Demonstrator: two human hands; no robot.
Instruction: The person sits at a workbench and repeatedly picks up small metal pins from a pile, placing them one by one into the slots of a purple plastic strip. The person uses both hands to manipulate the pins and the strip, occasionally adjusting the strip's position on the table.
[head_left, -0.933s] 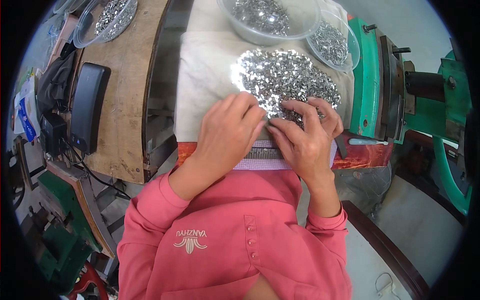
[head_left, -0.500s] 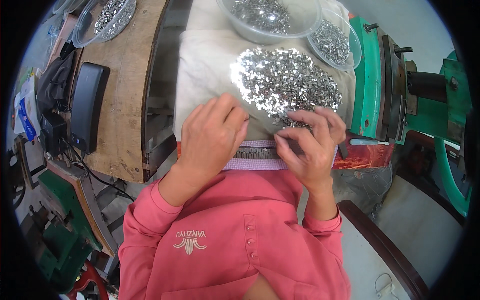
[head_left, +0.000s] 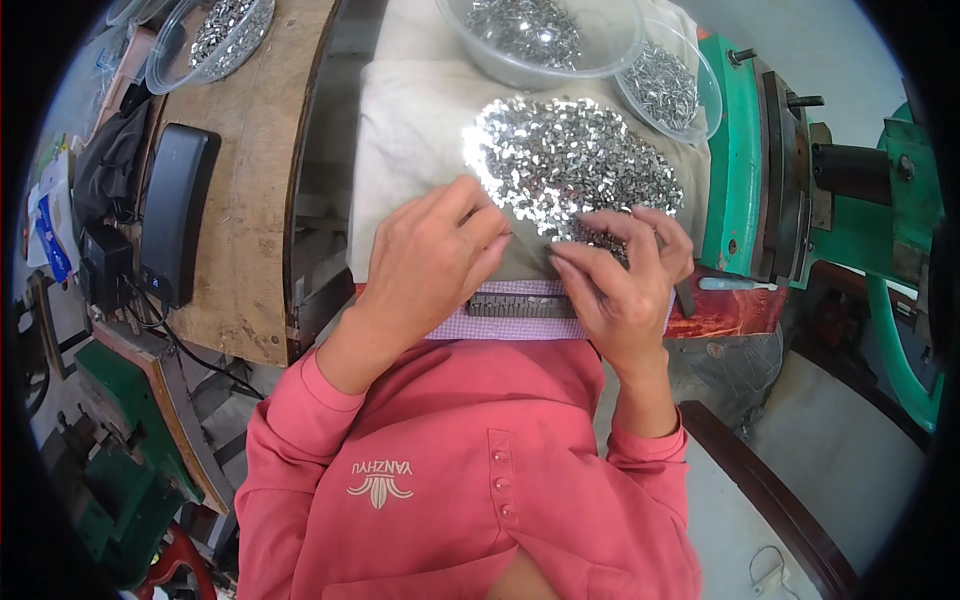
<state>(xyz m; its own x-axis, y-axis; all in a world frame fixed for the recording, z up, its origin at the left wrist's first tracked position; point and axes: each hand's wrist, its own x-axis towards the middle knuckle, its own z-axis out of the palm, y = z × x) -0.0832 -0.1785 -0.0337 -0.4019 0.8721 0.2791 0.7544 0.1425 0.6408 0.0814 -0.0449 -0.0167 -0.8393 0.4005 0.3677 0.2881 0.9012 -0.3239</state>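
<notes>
A heap of small shiny metal pieces (head_left: 580,160) lies spread on a pale cloth (head_left: 400,130). My left hand (head_left: 430,255) is over the cloth at the heap's near left edge, thumb and forefinger pinched together; a tiny dark bit shows at the tips, too small to name. My right hand (head_left: 630,275) is at the heap's near right edge, thumb and forefinger tips brought close together; whatever they hold cannot be made out. Between my wrists a dark notched metal bar (head_left: 520,306) rests on a purple checked cloth (head_left: 500,328), its right end close to my right thumb.
Beyond the heap stand a large clear bowl (head_left: 545,78) and a smaller clear tub (head_left: 712,105) of metal parts. Green machinery (head_left: 730,170) borders the right side. At left, a wooden bench (head_left: 240,200) carries a black device (head_left: 180,215) and another tub (head_left: 165,70).
My left hand has shifted slightly right, toward the right hand. The right thumb and forefinger have drawn closer together. More of the notched bar shows between my hands.
</notes>
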